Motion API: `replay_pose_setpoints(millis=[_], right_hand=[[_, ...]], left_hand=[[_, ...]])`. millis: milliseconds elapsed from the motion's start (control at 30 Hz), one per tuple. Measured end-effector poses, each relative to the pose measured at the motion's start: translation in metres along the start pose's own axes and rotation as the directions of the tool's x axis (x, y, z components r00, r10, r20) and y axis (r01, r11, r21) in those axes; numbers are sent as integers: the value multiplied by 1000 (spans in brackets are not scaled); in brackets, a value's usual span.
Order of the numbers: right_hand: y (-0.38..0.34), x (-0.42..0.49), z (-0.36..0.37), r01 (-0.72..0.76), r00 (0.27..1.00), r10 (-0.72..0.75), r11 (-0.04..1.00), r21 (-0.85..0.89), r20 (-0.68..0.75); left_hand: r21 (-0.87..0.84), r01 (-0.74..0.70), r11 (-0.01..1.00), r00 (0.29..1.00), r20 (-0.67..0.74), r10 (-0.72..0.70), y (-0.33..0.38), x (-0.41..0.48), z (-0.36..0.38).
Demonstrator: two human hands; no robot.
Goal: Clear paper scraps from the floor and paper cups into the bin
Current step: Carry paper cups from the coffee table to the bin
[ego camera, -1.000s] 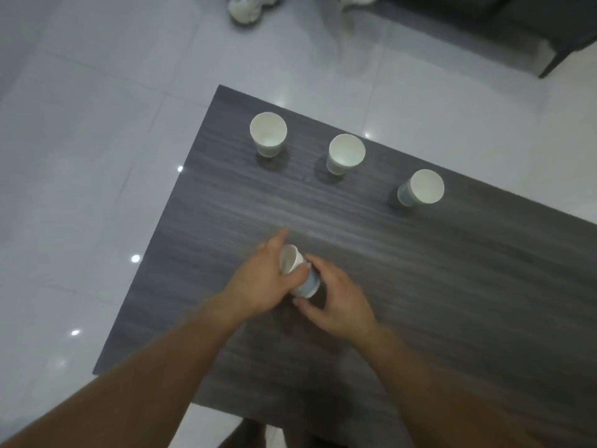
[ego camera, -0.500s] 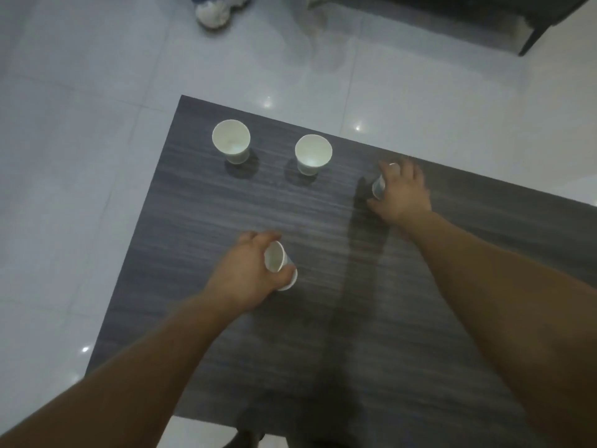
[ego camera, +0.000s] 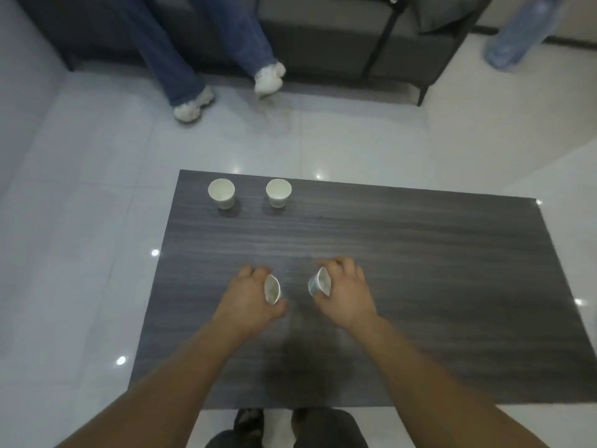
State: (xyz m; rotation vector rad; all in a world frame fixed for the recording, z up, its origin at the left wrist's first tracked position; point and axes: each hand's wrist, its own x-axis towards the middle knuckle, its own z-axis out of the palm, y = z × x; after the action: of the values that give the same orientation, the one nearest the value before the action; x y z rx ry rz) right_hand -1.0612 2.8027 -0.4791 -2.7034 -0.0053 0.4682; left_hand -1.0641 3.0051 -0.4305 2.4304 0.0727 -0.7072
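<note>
Back from the far side came the right hand [ego camera: 347,295], fingers curled round the paper cup [ego camera: 319,282] it had reached for half a second before, now held tilted above the tabletop [ego camera: 420,253]. Facing it, a little apart, the left hand [ego camera: 250,299] gripped a second cup [ego camera: 272,289], rim squeezed to an oval, as it had earlier. Two more stood upright near the far edge: a corner cup [ego camera: 221,193] and a neighbouring cup [ego camera: 278,192]. Beyond, on the tiled floor [ego camera: 80,221], a seated person's white shoes [ego camera: 190,106] rested before a grey sofa [ego camera: 323,43].
</note>
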Motion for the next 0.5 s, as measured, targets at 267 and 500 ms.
replay_pose_setpoints(millis=[267, 500], right_hand=[[-15, -161, -89, -163, 969, 164, 986, 19, -184], [20, -294, -136, -348, 863, 362, 932, 106, -353]], left_hand=[[111, -247, 963, 969, 49, 243, 77, -104, -18], [242, -512, 824, 858, 191, 477, 179, -184, 17]])
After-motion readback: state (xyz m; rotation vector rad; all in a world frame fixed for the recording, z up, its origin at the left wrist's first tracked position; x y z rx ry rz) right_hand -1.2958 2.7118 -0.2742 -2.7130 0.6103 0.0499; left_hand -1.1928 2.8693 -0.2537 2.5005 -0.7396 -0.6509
